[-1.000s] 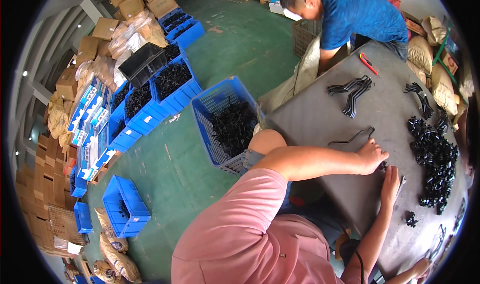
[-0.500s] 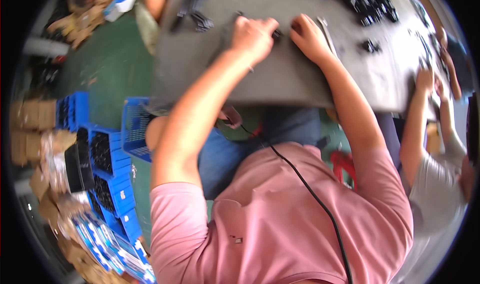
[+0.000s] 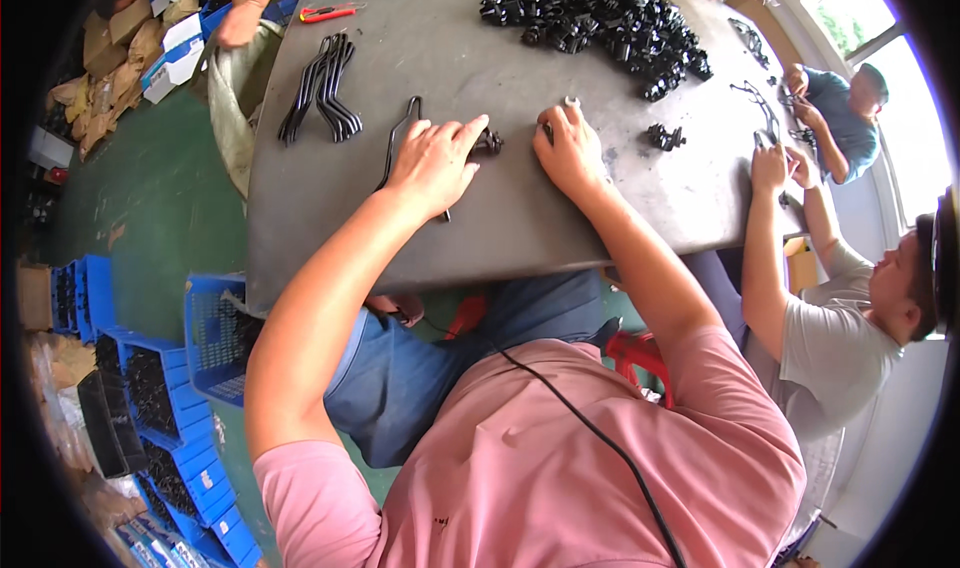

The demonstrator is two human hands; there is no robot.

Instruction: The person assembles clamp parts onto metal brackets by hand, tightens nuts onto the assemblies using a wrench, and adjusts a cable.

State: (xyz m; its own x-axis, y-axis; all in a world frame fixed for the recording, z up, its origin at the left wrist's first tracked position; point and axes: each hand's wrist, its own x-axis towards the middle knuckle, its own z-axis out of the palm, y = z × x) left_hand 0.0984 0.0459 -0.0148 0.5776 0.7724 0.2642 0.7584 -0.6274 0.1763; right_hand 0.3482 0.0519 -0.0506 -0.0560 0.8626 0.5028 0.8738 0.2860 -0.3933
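Observation:
My left hand (image 3: 432,168) lies over a bent black metal rod (image 3: 403,133) on the table, fingers curled on it; the rod's middle is hidden under the palm. Beside the index fingertip is a small black clamp (image 3: 488,143). My right hand (image 3: 573,156) is closed a short way to the right, over an open-end wrench (image 3: 572,102) whose jaw sticks out past the knuckles. Most of the wrench handle is covered. Something small and dark (image 3: 547,131) shows at the right fingertips, too hidden to name.
Several bent black rods (image 3: 320,88) and a red utility knife (image 3: 328,13) lie at the left. A large heap of black clamps (image 3: 610,23) is at the back, a few more (image 3: 666,137) at the right. Co-workers sit right; blue crates (image 3: 165,388) stand on the floor.
My view has shifted, bringing more of the table's far side into sight. My right hand, earlier beside the wrench, now covers its handle. My left hand stays at the rod.

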